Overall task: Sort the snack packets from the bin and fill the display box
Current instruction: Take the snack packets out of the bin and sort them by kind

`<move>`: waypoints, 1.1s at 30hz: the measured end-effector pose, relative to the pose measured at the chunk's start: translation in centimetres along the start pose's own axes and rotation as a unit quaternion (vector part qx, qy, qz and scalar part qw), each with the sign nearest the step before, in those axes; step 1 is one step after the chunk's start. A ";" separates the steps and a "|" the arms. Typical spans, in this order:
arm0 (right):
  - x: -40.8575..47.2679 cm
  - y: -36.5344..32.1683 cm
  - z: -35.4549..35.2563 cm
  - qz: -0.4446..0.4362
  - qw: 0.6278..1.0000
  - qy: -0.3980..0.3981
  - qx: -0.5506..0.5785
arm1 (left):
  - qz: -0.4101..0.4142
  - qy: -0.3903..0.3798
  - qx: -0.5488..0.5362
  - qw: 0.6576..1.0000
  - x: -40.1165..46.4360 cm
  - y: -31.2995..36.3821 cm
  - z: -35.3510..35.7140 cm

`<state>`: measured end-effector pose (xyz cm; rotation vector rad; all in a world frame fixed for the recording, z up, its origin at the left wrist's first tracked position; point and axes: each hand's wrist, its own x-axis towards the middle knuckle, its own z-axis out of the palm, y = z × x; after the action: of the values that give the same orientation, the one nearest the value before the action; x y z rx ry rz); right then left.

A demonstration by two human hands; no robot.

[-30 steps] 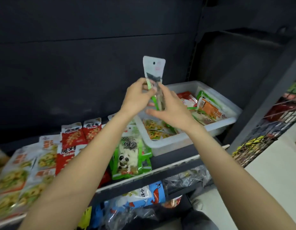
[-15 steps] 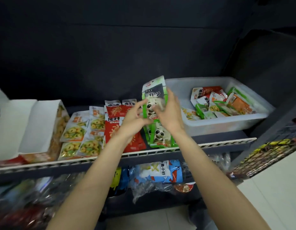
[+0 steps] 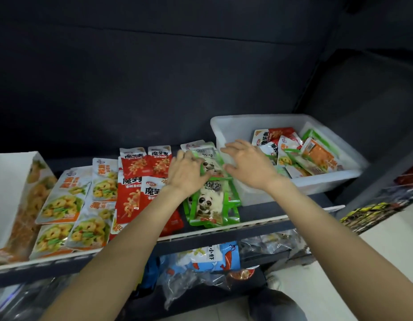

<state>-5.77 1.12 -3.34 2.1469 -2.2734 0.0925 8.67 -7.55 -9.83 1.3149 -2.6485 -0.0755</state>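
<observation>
A dark shelf with a pale front rail carries everything, ordered here from biggest to smallest. At its right end sits a white plastic bin, open-topped; mixed snack packets lie jumbled in its right half, red, orange, white and green ones overlapping at angles, while the left part of its floor shows bare plastic. At the far left stands a white display box, open toward the camera, its side printed with a picture of yellow rings; what lies inside it cannot be told from this angle. Between the two containers the sorted goods lie flat in rows on the shelf: yellow-ring packets just beside the box, red packets next to them, then a stack of green panda packets just beside the bin. The left hand rests on the upper panda packet, fingers bent over its left edge and touching it. The right hand hovers spread and relaxed over the bin's left wall, holding nothing. Below the shelf, a blue and white bag and clear plastic bags fill a lower level.
</observation>
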 end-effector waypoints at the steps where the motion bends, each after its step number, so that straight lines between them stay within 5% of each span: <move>1: 0.4 0.3 -0.1 0.001 1.000 0.004 0.030 | -0.001 0.007 0.001 1.000 0.3 -0.1 -0.3; 8: 0.8 7.9 -0.7 0.106 0.975 0.097 0.171 | 0.143 0.185 -0.216 0.948 2.1 1.9 -4.6; 14: 0.7 15.5 0.2 0.185 0.977 -0.040 0.099 | 0.217 -0.027 -0.295 0.930 8.2 9.6 -5.0; 18: 0.5 19.1 0.6 0.202 0.969 -0.144 0.025 | 0.217 -0.148 -0.212 0.941 12.3 14.6 -2.3; 25: -0.2 23.0 1.0 0.221 0.958 -0.181 -0.027 | 0.269 -0.205 -0.039 0.940 14.1 18.7 1.9; 33: -0.5 23.3 1.1 0.223 0.951 -0.201 0.077 | 0.219 -0.159 -0.055 0.961 15.0 19.5 2.6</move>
<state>-28.99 2.88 -5.23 1.7974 -3.0467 -0.1879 -15.96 -7.72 -7.77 0.7064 -3.0853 -0.3940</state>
